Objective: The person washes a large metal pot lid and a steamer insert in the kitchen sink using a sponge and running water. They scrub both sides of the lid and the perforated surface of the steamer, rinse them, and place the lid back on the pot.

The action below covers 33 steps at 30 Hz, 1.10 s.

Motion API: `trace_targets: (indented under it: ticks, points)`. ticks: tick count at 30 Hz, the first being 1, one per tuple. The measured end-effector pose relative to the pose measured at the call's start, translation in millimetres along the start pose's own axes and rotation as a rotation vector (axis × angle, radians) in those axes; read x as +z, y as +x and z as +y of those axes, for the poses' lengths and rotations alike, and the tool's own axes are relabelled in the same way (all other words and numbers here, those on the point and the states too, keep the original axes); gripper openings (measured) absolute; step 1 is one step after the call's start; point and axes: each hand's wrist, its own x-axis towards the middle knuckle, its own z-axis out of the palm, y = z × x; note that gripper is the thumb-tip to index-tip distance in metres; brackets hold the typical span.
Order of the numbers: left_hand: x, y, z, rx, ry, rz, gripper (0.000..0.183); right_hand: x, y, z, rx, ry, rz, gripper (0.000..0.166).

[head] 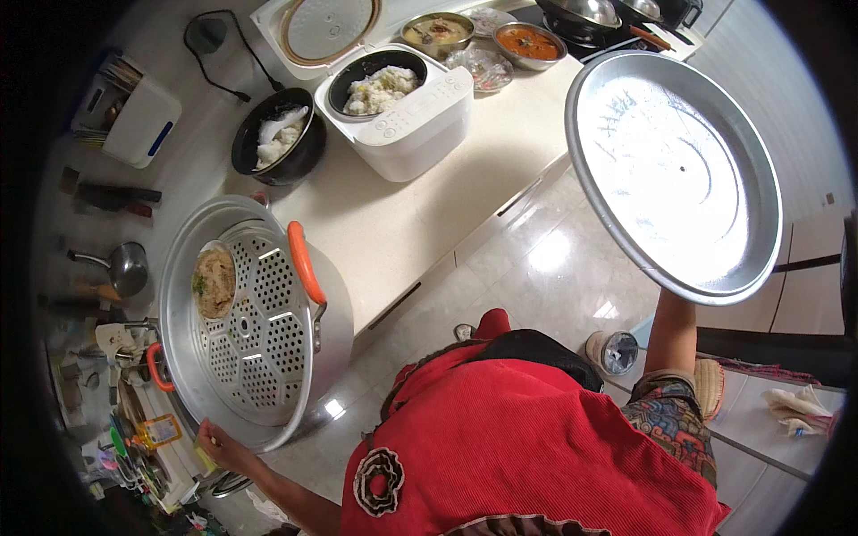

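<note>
A large metal steamer pot (332, 375) with orange handles stands on the left, its top uncovered. Inside it, a perforated steamer tray (251, 362) carries a dish of minced food (214, 285) topped with green bits. My left hand (224, 449) is by the pot's near rim, fingers curled, beside a small yellow piece (204, 460); whether I grip that piece is unclear. On the right, my raised forearm (673, 331) leads up behind a big round metal lid (670, 167), held up with its wet, shiny inside towards me. The lid hides my right hand.
An open white rice cooker (415, 154) with rice and a black inner pot (288, 167) of rice sit on the counter (402, 221). Behind are bowls of soup (439, 37) and red stew (529, 43). Knives and a ladle (127, 268) hang left. A bin (611, 352) stands on the floor.
</note>
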Motion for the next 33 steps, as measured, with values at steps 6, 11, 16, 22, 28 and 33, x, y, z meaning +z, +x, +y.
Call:
trace_targets:
  ticks: [6,11,16,22,28,33]
  points:
    - [5,8,-26,0.005,0.080,-0.011,0.026,-22,-11,33,0.087,-0.032,0.103,0.031]
    - [2,2,-7,-0.073,0.127,0.012,0.028,-27,-19,49,0.153,-0.036,0.123,0.031]
    - [14,9,-29,0.030,0.082,0.025,0.028,-19,-9,55,0.167,-0.050,0.117,0.030]
    - [5,2,-67,0.018,0.071,-0.011,0.028,35,-26,88,0.235,-0.156,-0.035,0.029]
    - [16,-2,-40,-0.087,-0.642,0.192,0.013,103,-121,179,0.458,-0.348,-0.399,0.029]
    - [1,2,9,0.013,-0.630,0.317,0.016,138,-225,227,0.583,-0.575,-0.701,0.028]
